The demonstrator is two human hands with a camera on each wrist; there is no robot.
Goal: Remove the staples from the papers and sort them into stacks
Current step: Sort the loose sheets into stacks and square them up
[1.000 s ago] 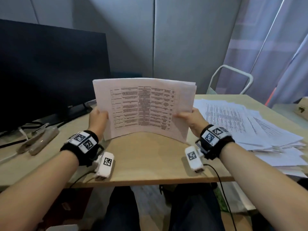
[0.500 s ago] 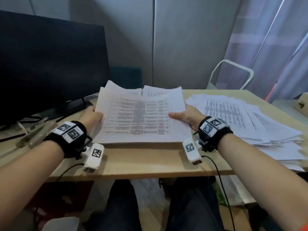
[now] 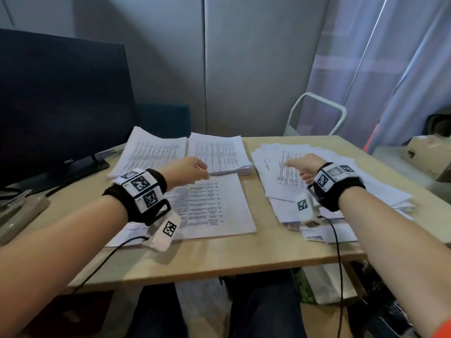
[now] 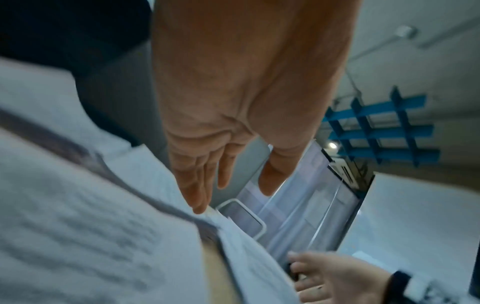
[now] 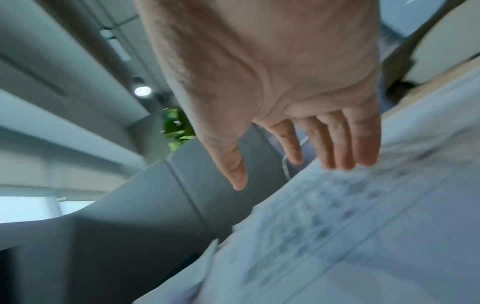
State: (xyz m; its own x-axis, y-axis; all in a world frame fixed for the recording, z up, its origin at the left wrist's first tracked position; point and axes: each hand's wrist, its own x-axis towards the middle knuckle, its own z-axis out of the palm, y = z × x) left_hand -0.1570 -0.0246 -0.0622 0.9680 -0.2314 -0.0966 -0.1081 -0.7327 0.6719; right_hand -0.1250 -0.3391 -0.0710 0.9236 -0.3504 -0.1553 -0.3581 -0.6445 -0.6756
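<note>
A stack of table-printed sheets (image 3: 212, 208) lies flat at the near middle of the wooden desk (image 3: 219, 257). Behind it lie two more stacks, one at the far left (image 3: 151, 154) and one at the far middle (image 3: 219, 152). A loose, messy pile of papers (image 3: 288, 172) spreads over the right side. My left hand (image 3: 192, 170) hovers above the far edge of the near stack with fingers straight and nothing in it (image 4: 233, 181). My right hand (image 3: 302, 164) reaches over the messy pile, fingers extended just above the top sheet (image 5: 337, 152). No staple can be made out.
A dark monitor (image 3: 61, 106) stands at the back left. A stapler-like tool (image 3: 19, 211) lies at the desk's left edge. A white chair frame (image 3: 317, 113) stands behind the desk, a beige box (image 3: 429, 154) at the far right. Cables hang from both wrists.
Both hands have laid the table-printed stack flat on the desk and let go. The left hand moved forward over it; the right hand swung right over the messy pile.
</note>
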